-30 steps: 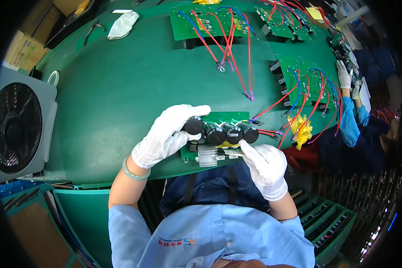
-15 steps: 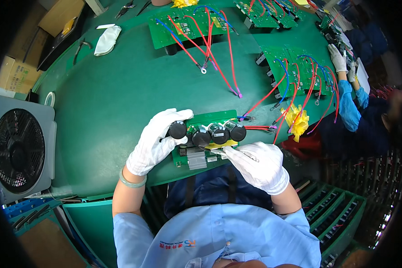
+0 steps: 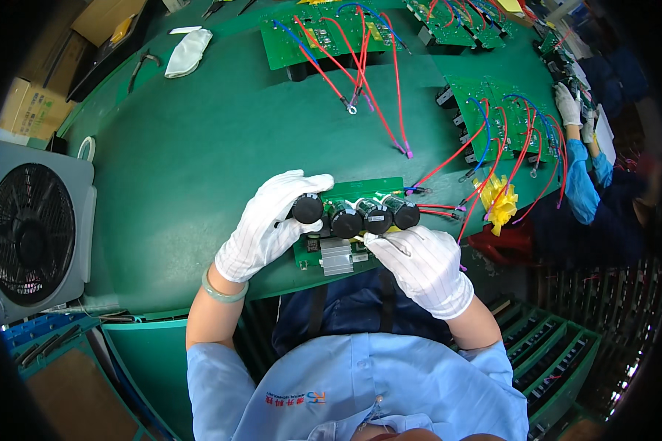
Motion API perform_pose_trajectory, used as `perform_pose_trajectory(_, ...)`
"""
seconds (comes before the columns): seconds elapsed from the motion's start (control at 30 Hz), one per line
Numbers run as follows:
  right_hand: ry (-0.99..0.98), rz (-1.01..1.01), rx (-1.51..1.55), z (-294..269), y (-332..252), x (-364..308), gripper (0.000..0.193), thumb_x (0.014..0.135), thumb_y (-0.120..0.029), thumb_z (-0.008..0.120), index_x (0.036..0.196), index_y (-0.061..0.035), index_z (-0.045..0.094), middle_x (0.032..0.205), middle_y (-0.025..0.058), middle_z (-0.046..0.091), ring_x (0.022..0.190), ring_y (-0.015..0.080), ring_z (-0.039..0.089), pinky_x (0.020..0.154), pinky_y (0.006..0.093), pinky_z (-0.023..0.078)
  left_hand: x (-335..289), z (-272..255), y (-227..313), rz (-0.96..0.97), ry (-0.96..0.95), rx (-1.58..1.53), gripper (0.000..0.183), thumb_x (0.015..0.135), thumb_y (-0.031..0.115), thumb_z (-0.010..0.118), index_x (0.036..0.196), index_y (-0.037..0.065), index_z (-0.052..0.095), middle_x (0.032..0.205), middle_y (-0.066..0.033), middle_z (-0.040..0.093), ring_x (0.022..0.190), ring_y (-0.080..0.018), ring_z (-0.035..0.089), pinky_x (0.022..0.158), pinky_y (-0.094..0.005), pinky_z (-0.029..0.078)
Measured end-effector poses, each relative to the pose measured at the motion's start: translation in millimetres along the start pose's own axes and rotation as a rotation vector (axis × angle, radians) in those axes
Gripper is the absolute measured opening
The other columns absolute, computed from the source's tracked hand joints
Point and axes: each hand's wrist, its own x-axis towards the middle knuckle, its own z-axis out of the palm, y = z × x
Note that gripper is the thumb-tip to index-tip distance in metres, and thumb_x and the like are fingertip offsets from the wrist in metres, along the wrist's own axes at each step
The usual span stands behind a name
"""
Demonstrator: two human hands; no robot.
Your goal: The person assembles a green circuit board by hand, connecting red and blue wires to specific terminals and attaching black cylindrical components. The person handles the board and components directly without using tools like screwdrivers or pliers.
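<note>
We log a two-tone orange-and-blue logo (image 3: 316,398) on the light-blue shirt (image 3: 419,367), upside down to our view, next to a row of red characters (image 3: 285,401) and smaller lettering. We see printed characters on the cardboard box (image 3: 34,110) at far left, too small to read. We tag one small white label on a black capacitor (image 3: 376,223), print unreadable.

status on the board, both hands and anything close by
Left hand around leftmost black capacitor. Right hand pinching thin tool, mostly hidden, over circuit board. Red leads close by board's right end.
</note>
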Motion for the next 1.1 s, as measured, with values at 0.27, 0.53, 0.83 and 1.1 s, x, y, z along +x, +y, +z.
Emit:
perform_pose_trajectory(0.27,0.072,0.063,0.120,8,6,-7,0.037,0.074,-0.008,0.069,0.110,-0.0117,0.077,0.089,0.0024,0.071,0.076,0.0190,0.065,0.056,0.0317,0.046,-2,5,-3,0.030,0.033,0.005,0.053,0.086,0.034,0.076,0.125,0.000,0.064,0.122,-0.0126,0.071,0.116,-0.0328,0.066,0.112,-0.0489,0.043)
perform_pose_trajectory(0.53,0.105,0.000,0.093,-2,17,-8,0.038,0.074,-0.010,0.069,0.111,-0.0127,0.077,0.092,0.0026,0.072,0.076,0.0197,0.066,0.058,0.0324,0.050,-2,3,-2,0.022,0.020,0.018,0.053,0.088,0.035,0.074,0.126,0.000,0.064,0.122,-0.0130,0.071,0.117,-0.0323,0.066,0.113,-0.0497,0.042)
perform_pose_trajectory(0.83,0.079,0.124,-0.006,-23,14,-37,0.040,0.073,-0.014,0.076,0.113,-0.0135,0.075,0.082,-0.0002,0.068,0.062,0.0167,0.058,0.051,0.0323,0.046,0,1,9,-0.068,0.001,0.007,0.048,0.083,0.017,0.075,0.127,0.001,0.062,0.125,-0.0141,0.070,0.122,-0.0348,0.062,0.114,-0.0490,0.040)
perform_pose_trajectory(1.1,0.362,0.448,-0.085,-28,10,-80,0.041,0.076,-0.015,0.084,0.115,-0.0046,0.074,0.084,0.0078,0.071,0.071,0.0253,0.064,0.062,0.0356,0.050,-4,7,6,-0.126,0.048,-0.114,0.048,0.090,0.026,0.075,0.128,-0.001,0.059,0.127,-0.0178,0.066,0.119,-0.0360,0.063,0.110,-0.0460,0.044)
